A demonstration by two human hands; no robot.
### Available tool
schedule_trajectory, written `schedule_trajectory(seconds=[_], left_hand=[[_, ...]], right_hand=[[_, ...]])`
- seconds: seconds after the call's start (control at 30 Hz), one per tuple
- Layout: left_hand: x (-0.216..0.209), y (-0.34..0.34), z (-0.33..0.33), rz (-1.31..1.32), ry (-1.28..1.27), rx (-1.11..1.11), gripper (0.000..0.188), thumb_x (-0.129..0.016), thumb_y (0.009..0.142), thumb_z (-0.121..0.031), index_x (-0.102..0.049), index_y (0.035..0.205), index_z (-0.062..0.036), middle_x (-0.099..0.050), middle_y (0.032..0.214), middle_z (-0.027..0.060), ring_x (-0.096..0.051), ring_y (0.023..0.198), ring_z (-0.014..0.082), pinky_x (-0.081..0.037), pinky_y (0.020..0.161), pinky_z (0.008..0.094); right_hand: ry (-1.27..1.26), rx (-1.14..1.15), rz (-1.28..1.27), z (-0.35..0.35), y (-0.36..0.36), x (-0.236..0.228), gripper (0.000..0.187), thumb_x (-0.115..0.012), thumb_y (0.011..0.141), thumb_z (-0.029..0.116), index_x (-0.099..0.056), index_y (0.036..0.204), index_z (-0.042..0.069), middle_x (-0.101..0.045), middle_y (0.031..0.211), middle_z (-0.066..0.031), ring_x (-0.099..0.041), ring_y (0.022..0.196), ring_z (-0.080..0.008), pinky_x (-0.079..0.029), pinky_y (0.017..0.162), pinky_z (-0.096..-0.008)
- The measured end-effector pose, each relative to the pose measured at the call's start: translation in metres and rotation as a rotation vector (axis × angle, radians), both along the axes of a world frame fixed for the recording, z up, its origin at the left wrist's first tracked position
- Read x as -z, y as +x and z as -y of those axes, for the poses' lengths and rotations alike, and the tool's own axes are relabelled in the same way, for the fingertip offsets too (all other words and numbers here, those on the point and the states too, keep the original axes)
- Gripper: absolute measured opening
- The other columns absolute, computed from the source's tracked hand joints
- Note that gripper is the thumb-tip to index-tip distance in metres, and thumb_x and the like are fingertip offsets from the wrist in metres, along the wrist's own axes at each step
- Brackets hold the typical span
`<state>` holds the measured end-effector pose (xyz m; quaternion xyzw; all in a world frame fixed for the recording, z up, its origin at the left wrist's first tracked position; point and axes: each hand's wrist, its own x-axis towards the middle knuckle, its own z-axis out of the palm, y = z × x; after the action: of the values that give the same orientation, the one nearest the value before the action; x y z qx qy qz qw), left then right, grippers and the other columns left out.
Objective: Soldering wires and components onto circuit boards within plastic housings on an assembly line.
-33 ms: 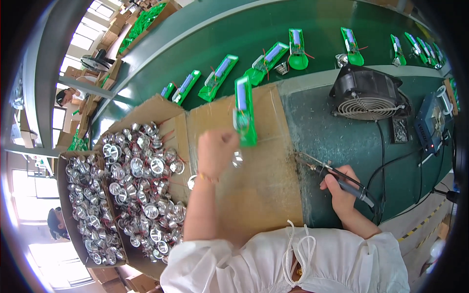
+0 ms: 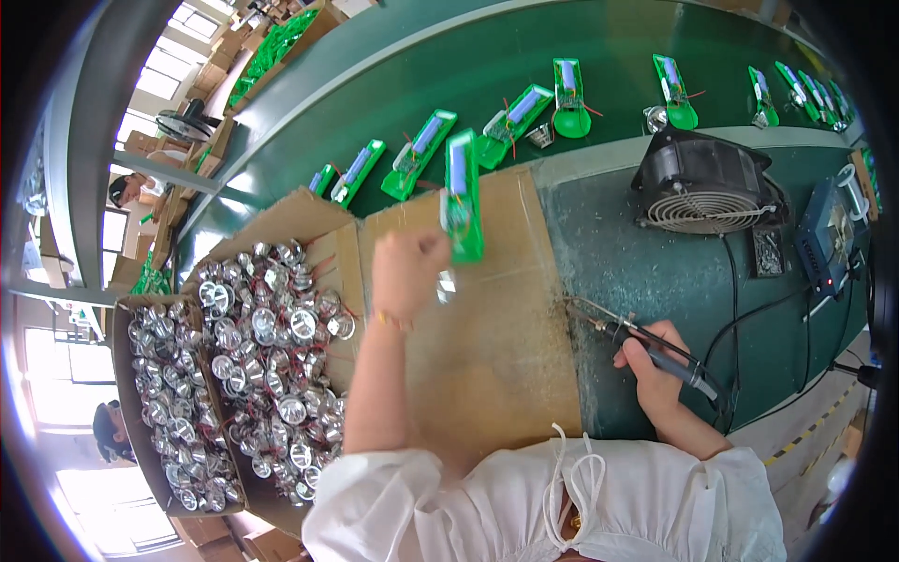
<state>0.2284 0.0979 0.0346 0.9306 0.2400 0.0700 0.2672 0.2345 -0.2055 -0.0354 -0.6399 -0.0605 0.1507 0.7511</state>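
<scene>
My left hand (image 2: 405,273) is closed at the lower left edge of a green plastic lamp housing (image 2: 471,229), which holds a blue-purple battery and a small circuit board. Its fingertips are partly hidden by the hand itself. Just below the fingers hangs a silver reflector cup (image 2: 447,287); what joins it to the housing cannot be made out. On the right, my right hand (image 2: 658,367) grips a soldering iron (image 2: 670,363), its tip pointing left over the edge of a cardboard sheet (image 2: 506,356) on the bench.
Cardboard boxes (image 2: 223,412) full of silver reflectors stand at the left. Several green housings (image 2: 419,155) lie along the belt (image 2: 618,94) beyond. A black fan (image 2: 704,183), a blue soldering station (image 2: 824,248) and trailing cables occupy the right side.
My left hand has moved slightly away from me and to the left, with the green housing and the reflector moving along. My right hand and the soldering iron have stayed nearly in place.
</scene>
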Motion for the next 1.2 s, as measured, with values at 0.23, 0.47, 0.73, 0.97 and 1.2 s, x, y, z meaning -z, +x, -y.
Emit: schedule_trajectory(seconds=[0.23,0.47,0.73,0.97,1.2], left_hand=[[0.006,0.139,-0.086,-0.047,0.441,-0.112,0.018,-0.063,0.074,-0.026,-0.067,0.084,-0.0127,-0.065,0.089,0.0099,-0.062,0.081,0.0287,-0.049,0.070,0.0390],[0.019,0.131,-0.003,0.028,0.478,0.207,0.030,-0.069,0.068,-0.039,-0.066,0.067,-0.0093,-0.060,0.080,0.0107,-0.057,0.085,0.0290,-0.047,0.070,0.0401],[0.024,0.019,0.045,0.106,0.428,0.090,0.016,-0.062,0.070,-0.020,-0.058,0.059,-0.0079,-0.055,0.072,0.0079,-0.055,0.071,0.0251,-0.046,0.061,0.0364],[0.019,-0.113,0.089,0.246,0.338,0.011,0.030,-0.068,0.070,-0.026,-0.049,0.055,-0.0093,-0.048,0.059,0.0069,-0.050,0.056,0.0244,-0.040,0.049,0.0357],[0.005,-0.172,-0.006,-0.135,0.596,-0.889,0.039,-0.062,0.075,-0.047,-0.065,0.066,-0.0097,-0.061,0.065,0.0072,-0.059,0.061,0.0273,-0.045,0.053,0.0356]], right_hand=[[0.008,-0.034,-0.046,-0.004,-0.001,-0.006,0.013,-0.061,0.079,0.001,-0.049,0.083,0.000,-0.060,0.068,-0.0088,-0.059,0.059,-0.0117,-0.048,0.055,-0.0243],[-0.025,-0.040,-0.040,0.000,-0.002,-0.007,0.014,-0.061,0.079,0.003,-0.049,0.085,0.000,-0.061,0.069,-0.0087,-0.059,0.062,-0.0112,-0.049,0.057,-0.0248],[-0.015,0.011,0.019,-0.005,0.001,0.003,0.010,-0.057,0.081,0.003,-0.049,0.084,-0.001,-0.058,0.065,-0.0090,-0.057,0.057,-0.0124,-0.048,0.056,-0.0249],[-0.019,-0.005,0.080,-0.011,-0.002,-0.001,0.012,-0.056,0.083,0.009,-0.050,0.086,-0.001,-0.055,0.063,-0.0075,-0.054,0.056,-0.0126,-0.045,0.056,-0.0238],[-0.045,-0.039,0.179,-0.001,-0.020,-0.008,0.010,-0.055,0.084,0.008,-0.050,0.087,-0.001,-0.055,0.064,-0.0073,-0.054,0.057,-0.0125,-0.045,0.055,-0.0234]])
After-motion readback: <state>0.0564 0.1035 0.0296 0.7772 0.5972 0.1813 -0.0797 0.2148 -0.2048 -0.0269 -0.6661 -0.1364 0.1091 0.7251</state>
